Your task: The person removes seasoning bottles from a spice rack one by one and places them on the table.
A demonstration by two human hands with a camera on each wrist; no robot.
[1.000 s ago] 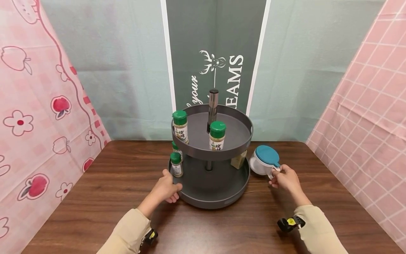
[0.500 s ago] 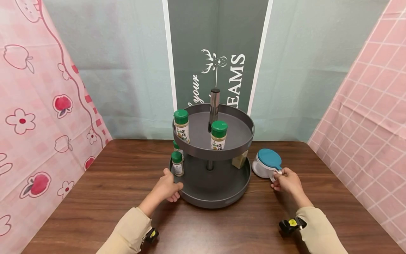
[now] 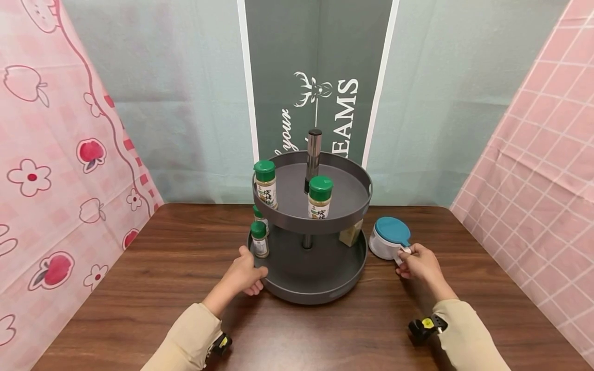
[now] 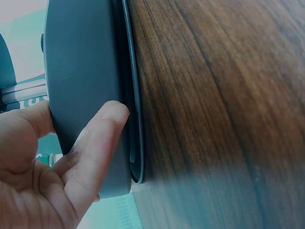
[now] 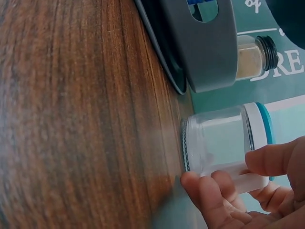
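A dark grey two-tier turntable [image 3: 310, 298] with a metal centre post stands on the wooden table. My left hand [image 3: 243, 273] grips the front left of its lower tray, thumb over the rim and fingers along the outer wall [image 4: 83, 71]. On the right, a clear seasoning jar [image 5: 221, 136] with a white collar and blue lid [image 3: 392, 230] stands upright on the table. My right hand [image 3: 419, 263] pinches the jar's white handle [image 3: 401, 254]; in the right wrist view the thumb lies on its upper end and fingertips reach near the base.
Two green-capped shakers [image 3: 319, 197] stand on the upper tray. Smaller green-capped shakers [image 3: 260, 242] are at the left of the lower tray. A squarish jar [image 3: 350, 234] of pale contents, black-capped in the right wrist view, sits at its right. Cloth curtains [image 3: 543, 170] surround the table.
The seasoning jar has come slightly toward me and to the right with my right hand, and its tilt has levelled. My left hand keeps its place on the tray.
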